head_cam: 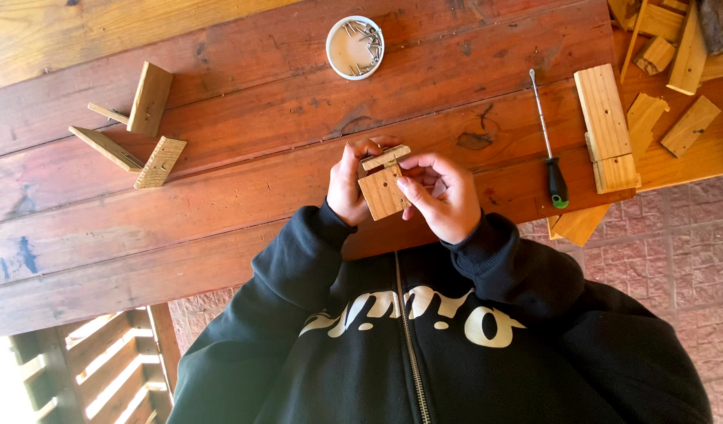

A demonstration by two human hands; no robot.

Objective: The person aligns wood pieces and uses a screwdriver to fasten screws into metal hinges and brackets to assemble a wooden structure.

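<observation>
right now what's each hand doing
Left hand: closed on the small square wooden block.
Right hand: closed, pinching the same block and the thin wooden strip on top.

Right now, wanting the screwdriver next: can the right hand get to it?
Probably yes: the screwdriver lies beside the right hand, bare table between. But that hand and the left hand pinch the small wood pieces; it must let go first.

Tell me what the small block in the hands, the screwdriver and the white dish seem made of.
Small tan block: bare unfinished wood, grain visible. Green-and-black-handled screwdriver: shiny metal shaft, handle probably plastic. Round white dish: looks like plastic or glazed ceramic, cannot tell; it holds small metal screws or nails.
</observation>
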